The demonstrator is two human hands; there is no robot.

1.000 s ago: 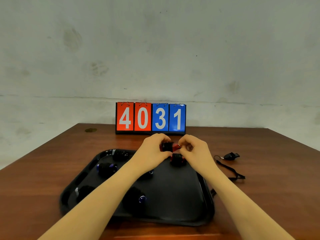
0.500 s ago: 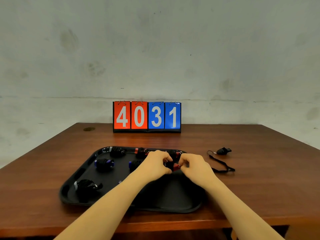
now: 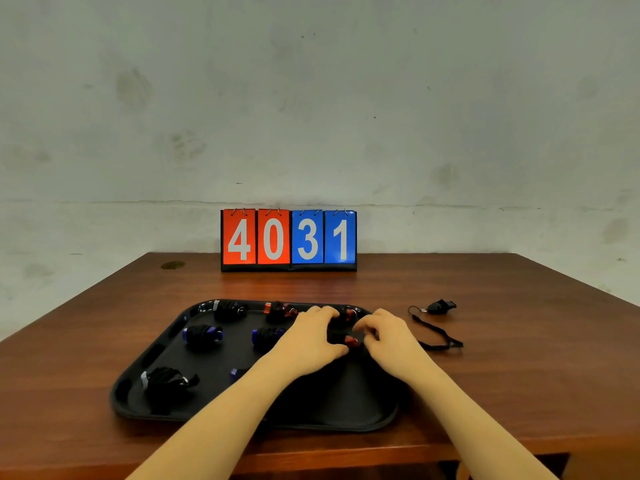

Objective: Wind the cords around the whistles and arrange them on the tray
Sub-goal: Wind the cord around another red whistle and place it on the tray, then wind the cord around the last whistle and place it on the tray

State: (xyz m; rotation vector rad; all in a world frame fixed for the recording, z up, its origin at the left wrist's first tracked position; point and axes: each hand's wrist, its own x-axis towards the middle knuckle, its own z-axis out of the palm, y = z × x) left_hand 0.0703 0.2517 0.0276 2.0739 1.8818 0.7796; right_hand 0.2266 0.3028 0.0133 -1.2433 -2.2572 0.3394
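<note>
1. Both hands have come down from above the tray's far edge to its right middle, bringing the red whistle (image 3: 350, 339) with them, so it now sits low over the tray (image 3: 346, 415) floor.
2. Left hand (image 3: 311, 337) curls round the wrapped black body of that whistle; right hand (image 3: 388, 336) pinches its red end. Each grip is clenched on the same whistle, which lies between the two hands.
3. Handling, as a judgement: the whistle looks small, light and hard plastic, while its cord is soft and springy and may unwind once let go. Holding across the wound turns, not the bare slick end, should keep the coil tight while it is set down.
4. Just beyond the grips, another red whistle (image 3: 348, 313) lies by the far rim, and a third red one (image 3: 277, 310) lies left of that. Left of the left grip sit two blue wrapped whistles (image 3: 202, 336) (image 3: 266, 337). A silver-ended bundle (image 3: 166, 384) lies well to the near left.
5. Right of the right grip, off the tray on the tabletop (image 3: 519, 358), a black whistle (image 3: 440, 306) lies with its cord (image 3: 436, 336) unwound, likely the next one.
6. Crowding is the risk: the neighbouring red whistle is close enough to be nudged. A scoreboard (image 3: 289, 239) reading 4031 stands far beyond, out of the way.
</note>
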